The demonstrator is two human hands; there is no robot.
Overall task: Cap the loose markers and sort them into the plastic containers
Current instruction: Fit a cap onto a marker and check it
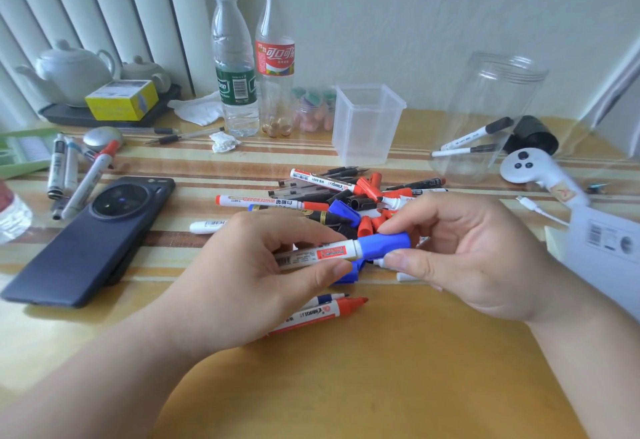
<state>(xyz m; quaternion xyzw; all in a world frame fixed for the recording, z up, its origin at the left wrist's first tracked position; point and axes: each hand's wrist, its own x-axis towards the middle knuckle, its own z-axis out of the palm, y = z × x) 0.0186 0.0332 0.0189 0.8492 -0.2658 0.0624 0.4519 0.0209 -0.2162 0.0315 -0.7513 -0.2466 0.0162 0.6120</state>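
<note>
Left hand (242,276) grip pinches the whiteboard marker (322,253) barrel, right hand (478,258) grip pinches the blue cap (384,243) on its tip, held just above the bench (381,376) near the marker pile (346,196); likely light, stiff, slick plastic, best held mid-barrel and at cap sides.

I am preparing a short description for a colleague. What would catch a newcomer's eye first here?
First, the two hands in the middle: the left hand holds a white marker while the right hand pinches the blue cap at its end. Just behind them lies a tangled pile of markers and loose caps in red, blue and black, and beyond it stands a square plastic container.
</note>
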